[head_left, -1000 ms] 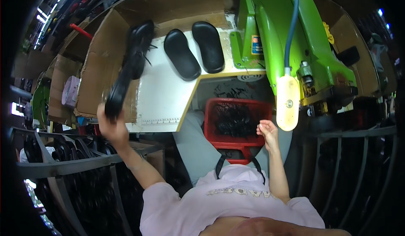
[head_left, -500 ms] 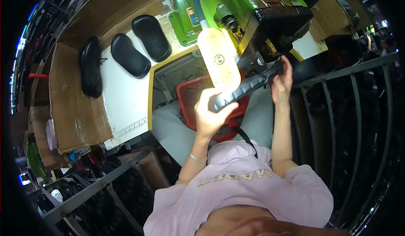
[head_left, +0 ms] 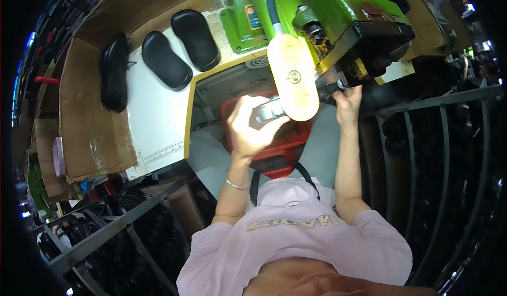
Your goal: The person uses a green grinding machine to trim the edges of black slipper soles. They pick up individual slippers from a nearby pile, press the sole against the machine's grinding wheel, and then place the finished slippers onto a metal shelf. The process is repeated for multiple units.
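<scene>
1. The green machine (head_left: pixel 338 16) is painted cast metal, with a dark worn head at its right end.
2. Three black soles (head_left: pixel 166 61) lie on the white bench (head_left: pixel 153 121) to the left, smooth and oval; these look set aside, whether finished or waiting I cannot tell.
3. The cream oval pad (head_left: pixel 293 79) is glossy.
4. The dark sole (head_left: pixel 266 113) is gripped by the closed left hand (head_left: pixel 251 127), its far end pinched at the machine head by the right hand (head_left: pixel 347 98): work on it appears underway.
</scene>
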{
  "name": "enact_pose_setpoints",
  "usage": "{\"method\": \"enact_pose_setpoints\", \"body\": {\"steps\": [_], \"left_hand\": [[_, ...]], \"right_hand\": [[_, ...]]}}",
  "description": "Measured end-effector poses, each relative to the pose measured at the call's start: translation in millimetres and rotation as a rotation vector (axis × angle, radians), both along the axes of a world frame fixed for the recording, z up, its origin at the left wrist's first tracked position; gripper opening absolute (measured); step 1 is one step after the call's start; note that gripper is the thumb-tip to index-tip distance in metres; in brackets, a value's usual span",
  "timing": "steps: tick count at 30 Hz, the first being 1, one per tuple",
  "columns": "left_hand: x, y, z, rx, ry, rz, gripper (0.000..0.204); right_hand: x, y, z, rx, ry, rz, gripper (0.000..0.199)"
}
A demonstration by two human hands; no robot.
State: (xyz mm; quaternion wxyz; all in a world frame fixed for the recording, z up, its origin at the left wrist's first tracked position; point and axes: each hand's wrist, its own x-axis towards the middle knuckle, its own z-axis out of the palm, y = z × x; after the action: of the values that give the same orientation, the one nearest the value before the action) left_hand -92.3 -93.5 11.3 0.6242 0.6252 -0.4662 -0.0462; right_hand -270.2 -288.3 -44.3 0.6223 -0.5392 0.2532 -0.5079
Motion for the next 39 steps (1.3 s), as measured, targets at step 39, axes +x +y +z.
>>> {"method": "enact_pose_setpoints", "body": {"steps": [39], "left_hand": [[-49, -43, -104, -0.131, 0.42, 0.07, 0.026]], "right_hand": [[29, 48, -133, 0.808, -0.296, 0.323, 0.052]]}}
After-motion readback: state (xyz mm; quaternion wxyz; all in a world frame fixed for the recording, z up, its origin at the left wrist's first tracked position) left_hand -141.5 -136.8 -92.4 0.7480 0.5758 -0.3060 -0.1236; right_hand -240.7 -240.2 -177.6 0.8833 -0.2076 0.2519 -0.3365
